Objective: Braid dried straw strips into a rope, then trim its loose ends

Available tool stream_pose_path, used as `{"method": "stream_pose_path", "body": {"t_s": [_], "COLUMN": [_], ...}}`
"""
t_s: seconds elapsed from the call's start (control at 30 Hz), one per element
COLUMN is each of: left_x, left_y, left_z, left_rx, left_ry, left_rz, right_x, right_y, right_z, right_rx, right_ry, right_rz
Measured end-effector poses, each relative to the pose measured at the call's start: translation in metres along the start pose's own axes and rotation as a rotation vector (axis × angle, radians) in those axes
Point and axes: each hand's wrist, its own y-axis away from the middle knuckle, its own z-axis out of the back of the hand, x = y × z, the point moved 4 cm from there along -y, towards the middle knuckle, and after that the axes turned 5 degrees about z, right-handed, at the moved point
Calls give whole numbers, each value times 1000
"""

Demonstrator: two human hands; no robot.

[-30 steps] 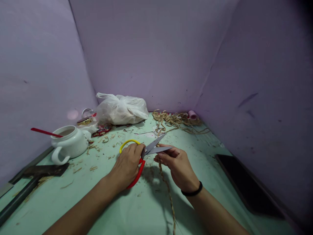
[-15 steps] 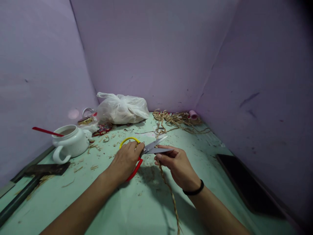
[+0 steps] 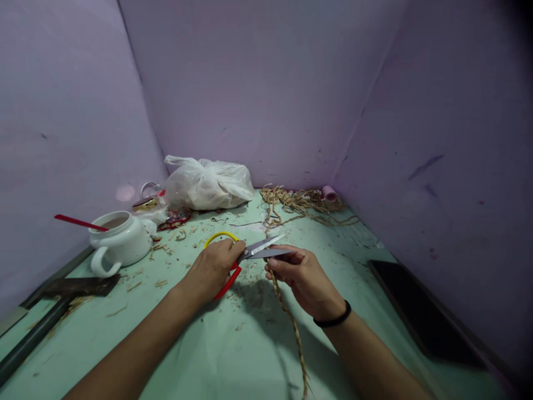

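Observation:
My left hand (image 3: 214, 266) grips scissors (image 3: 252, 254) with one yellow and one red handle loop, blades pointing right and nearly closed. My right hand (image 3: 302, 275) pinches the top end of a braided straw-coloured rope (image 3: 291, 325) right under the blades. The rope hangs down from my fingers toward the near edge of the green table (image 3: 233, 355). A black band sits on my right wrist.
A white teapot (image 3: 119, 241) with a red stick in it stands at the left, a white plastic bag (image 3: 208, 183) behind it. Loose fibre strands (image 3: 300, 205) and a pink spool (image 3: 328, 193) lie at the back. A dark flat slab (image 3: 420, 314) lies at right. Purple walls enclose the table.
The scissor blades have closed further over the rope end. Both hands shifted slightly, and the rope's hanging part swung a little to the right.

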Motion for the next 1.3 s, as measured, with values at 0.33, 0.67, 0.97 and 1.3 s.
{"method": "stream_pose_path", "body": {"t_s": [0.33,0.67,0.97,1.3], "left_x": [11,1,6,16], "left_y": [4,3,5,6], "left_z": [3,4,0,2], "left_rx": [-25,-98,-105,-186], "left_ry": [370,-1,-177,-165], "left_rz": [144,44,21,-13], "right_x": [1,6,14,20], "right_y": [0,0,-1,-2], "right_z": [3,12,18,19], "right_rx": [-74,-328,-406,-416], "right_ry": [-25,451,649,501], "right_rz": [-58,169,262,154]}}
